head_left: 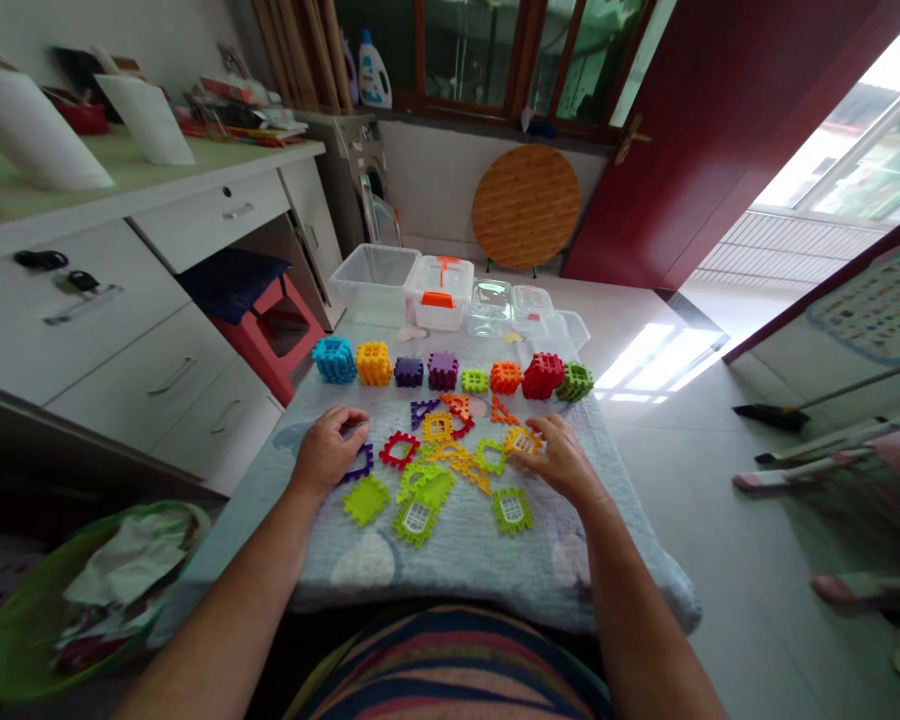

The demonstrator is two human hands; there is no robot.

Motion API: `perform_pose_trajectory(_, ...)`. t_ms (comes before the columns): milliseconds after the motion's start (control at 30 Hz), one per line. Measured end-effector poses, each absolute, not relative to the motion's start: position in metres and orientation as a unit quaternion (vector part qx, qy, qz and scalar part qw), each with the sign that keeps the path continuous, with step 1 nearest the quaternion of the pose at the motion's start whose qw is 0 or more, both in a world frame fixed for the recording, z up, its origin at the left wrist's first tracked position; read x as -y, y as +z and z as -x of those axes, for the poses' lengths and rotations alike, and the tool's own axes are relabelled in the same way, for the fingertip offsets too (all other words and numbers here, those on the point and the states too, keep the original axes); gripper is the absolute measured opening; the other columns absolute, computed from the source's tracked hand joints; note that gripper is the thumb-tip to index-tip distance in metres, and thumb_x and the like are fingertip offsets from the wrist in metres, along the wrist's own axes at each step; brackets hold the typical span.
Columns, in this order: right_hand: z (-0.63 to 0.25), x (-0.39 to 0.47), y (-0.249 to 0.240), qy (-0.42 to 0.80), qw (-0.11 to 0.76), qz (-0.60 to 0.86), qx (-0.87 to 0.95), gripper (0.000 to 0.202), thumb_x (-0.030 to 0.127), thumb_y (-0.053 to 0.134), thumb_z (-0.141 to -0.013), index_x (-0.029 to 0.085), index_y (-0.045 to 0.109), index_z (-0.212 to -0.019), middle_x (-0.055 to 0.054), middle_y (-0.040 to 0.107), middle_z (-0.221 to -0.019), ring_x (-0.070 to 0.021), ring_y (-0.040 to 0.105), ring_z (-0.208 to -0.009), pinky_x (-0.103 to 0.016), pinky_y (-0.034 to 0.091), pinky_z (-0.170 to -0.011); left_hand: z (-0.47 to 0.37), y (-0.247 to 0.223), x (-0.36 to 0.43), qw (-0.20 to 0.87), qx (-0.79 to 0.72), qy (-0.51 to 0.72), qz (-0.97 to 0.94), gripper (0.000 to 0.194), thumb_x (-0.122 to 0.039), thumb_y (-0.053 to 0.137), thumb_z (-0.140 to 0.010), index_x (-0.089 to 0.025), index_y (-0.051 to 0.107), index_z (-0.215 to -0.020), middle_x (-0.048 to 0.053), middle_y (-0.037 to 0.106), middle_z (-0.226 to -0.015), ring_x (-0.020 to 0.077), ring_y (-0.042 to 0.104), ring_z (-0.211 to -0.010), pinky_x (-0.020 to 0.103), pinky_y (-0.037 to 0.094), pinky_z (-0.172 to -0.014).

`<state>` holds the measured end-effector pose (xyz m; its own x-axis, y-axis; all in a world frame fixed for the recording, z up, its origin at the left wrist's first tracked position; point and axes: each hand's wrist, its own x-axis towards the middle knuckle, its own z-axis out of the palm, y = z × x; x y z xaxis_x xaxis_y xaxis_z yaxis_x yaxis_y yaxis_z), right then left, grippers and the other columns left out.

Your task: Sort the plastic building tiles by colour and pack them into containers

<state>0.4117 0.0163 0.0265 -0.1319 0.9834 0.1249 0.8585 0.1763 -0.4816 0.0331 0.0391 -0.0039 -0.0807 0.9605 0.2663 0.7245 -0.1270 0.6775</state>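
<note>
My left hand (328, 450) rests at the left of the loose pieces, fingers curled beside a dark purple frame piece (360, 461) that it partly covers. On the right, my right hand (559, 455) has its fingers on a yellow-orange window piece (523, 441). Between the hands lie a red frame piece (400, 450), a yellow square piece (437, 428) and overlapping green pieces (426, 485). Nearer me are a flat green piece (366, 499) and a green window piece (511, 510). Behind them stands a row of sorted stacks, from a blue stack (335, 360) to a dark green stack (574, 381).
Clear plastic bins (376, 285) and a lidded box with orange latches (440, 292) stand at the table's far end. The cloth-covered table (450, 575) has a red stool (281, 330) at its far left and a green basket (15, 650) at its near left.
</note>
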Motion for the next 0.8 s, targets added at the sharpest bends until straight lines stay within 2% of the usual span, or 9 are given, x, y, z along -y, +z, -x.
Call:
perform_pose_trajectory(367, -0.41, -0.019, 0.016, 0.155, 0.198, 0.606, 0.755, 0.041, 0.031, 0.07, -0.075, 0.017, 0.064, -0.112, -0.008, 0.056, -0.1, -0.0244, 0.053, -0.095, -0.037, 0.043, -0.089, -0.035, 0.0, -0.038, 0.159, -0.642, 0.355, -0.661, 0.027, -0.039, 0.053, -0.077, -0.018, 0.066, -0.089, 0.006, 0.067, -0.092, 0.0222, 0.064, -0.087, 0.034, 0.052, -0.086)
perform_pose_trajectory(800, -0.401, -0.023, 0.013, 0.141, 0.21, 0.591, 0.766, 0.042, 0.032, 0.069, -0.075, 0.019, 0.065, -0.114, -0.008, 0.058, -0.102, -0.0249, 0.052, -0.096, -0.038, 0.042, -0.089, -0.033, -0.004, -0.038, 0.164, -0.639, 0.356, -0.662, 0.027, -0.038, 0.053, -0.078, -0.018, 0.065, -0.09, 0.006, 0.066, -0.093, 0.0219, 0.064, -0.088, 0.034, 0.051, -0.087)
